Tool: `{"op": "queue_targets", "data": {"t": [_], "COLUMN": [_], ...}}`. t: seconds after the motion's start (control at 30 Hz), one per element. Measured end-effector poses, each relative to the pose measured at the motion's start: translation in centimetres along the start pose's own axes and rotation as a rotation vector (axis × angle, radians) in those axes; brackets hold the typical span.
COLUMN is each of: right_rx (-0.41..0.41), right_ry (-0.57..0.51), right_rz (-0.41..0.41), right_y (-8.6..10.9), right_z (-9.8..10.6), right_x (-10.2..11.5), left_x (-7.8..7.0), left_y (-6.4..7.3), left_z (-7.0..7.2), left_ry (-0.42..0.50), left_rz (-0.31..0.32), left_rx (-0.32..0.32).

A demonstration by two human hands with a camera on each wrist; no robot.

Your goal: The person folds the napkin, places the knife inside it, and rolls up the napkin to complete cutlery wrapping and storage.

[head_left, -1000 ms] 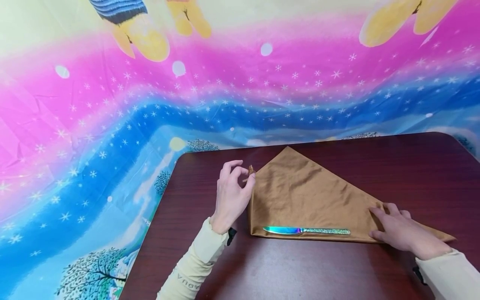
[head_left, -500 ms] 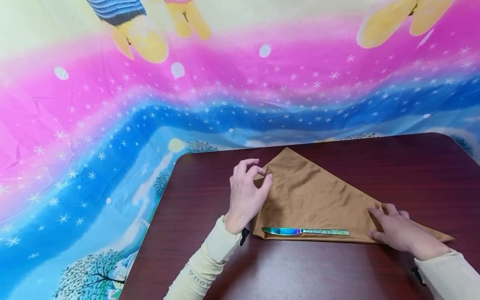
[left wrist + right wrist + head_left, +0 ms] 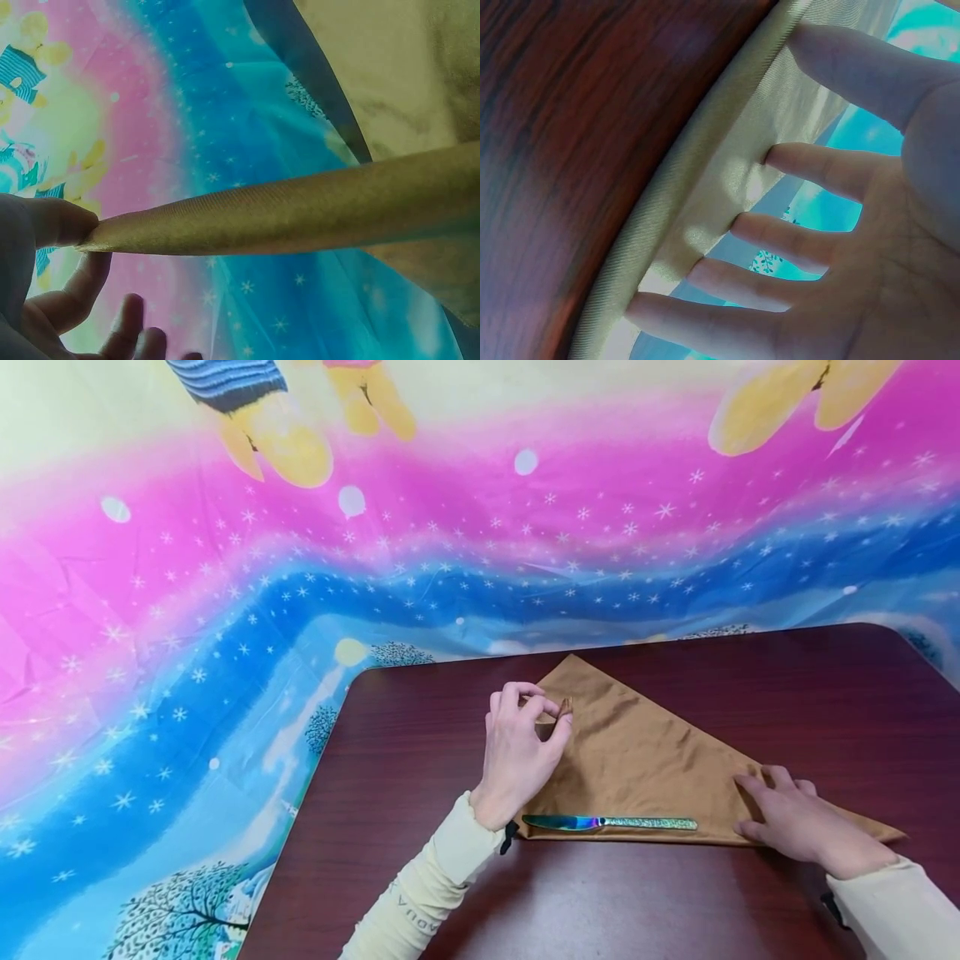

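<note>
A brown cloth napkin (image 3: 645, 760), folded into a triangle, lies on the table with its peak at the far side. My left hand (image 3: 521, 764) pinches its left corner between thumb and forefinger and holds it raised over the cloth. In the left wrist view, the lifted napkin (image 3: 285, 210) stretches away from the pinch as a narrow strip. An iridescent table knife (image 3: 611, 822) lies along the near folded edge, blade to the left. My right hand (image 3: 795, 818) rests on the napkin near its right point, spread fingertips (image 3: 656, 307) pressing the cloth.
The dark wood-grain table (image 3: 660, 902) has rounded far corners. Behind it hangs a colourful backdrop cloth (image 3: 450, 527) with snowflakes and cartoon figures.
My left hand has moved right, carrying the pinched napkin corner inward over the cloth. The napkin's left edge has come in toward the knife's blade tip. My right hand stays in place.
</note>
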State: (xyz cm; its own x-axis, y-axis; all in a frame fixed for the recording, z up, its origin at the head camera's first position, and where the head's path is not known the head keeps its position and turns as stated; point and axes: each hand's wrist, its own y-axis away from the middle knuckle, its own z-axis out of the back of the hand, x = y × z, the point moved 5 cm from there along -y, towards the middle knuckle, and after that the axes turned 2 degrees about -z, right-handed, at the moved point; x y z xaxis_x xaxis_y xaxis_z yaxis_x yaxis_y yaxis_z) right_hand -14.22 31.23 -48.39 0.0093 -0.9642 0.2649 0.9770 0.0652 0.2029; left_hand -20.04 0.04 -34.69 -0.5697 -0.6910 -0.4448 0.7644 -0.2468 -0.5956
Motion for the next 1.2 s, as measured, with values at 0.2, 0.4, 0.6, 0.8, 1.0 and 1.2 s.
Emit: {"op": "queue_targets", "data": {"t": [0.2, 0.4, 0.6, 0.8, 1.0, 1.2], "right_rx": [-0.007, -0.001, 0.007, 0.018, 0.02, 0.022], "right_ry": [-0.001, 0.003, -0.001, -0.001, -0.006, -0.01], "right_rz": [0.002, 0.0, -0.007, -0.015, -0.016, -0.017], "right_y": [0.0, 0.0, 0.1, 0.0, 0.0, 0.0], "right_z": [0.1, 0.0, 0.1, 0.2, 0.1, 0.1], "right_x": [0.0, -0.1, 0.1, 0.2, 0.1, 0.1], "left_x": [-0.5, -1.0, -1.3, -1.8, -2.6, -3.5], "left_y": [-0.1, -0.1, -0.2, -0.1, 0.0, 0.4], "left_z": [-0.6, -1.3, -1.9, -2.6, -3.6, -5.1], "left_ry": [0.017, 0.035, 0.032, 0.046, 0.02, -0.075], "left_rz": [-0.005, 0.035, 0.031, 0.002, -0.014, -0.042], "left_rx": [0.047, 0.104, 0.109, 0.115, 0.135, 0.171]}}
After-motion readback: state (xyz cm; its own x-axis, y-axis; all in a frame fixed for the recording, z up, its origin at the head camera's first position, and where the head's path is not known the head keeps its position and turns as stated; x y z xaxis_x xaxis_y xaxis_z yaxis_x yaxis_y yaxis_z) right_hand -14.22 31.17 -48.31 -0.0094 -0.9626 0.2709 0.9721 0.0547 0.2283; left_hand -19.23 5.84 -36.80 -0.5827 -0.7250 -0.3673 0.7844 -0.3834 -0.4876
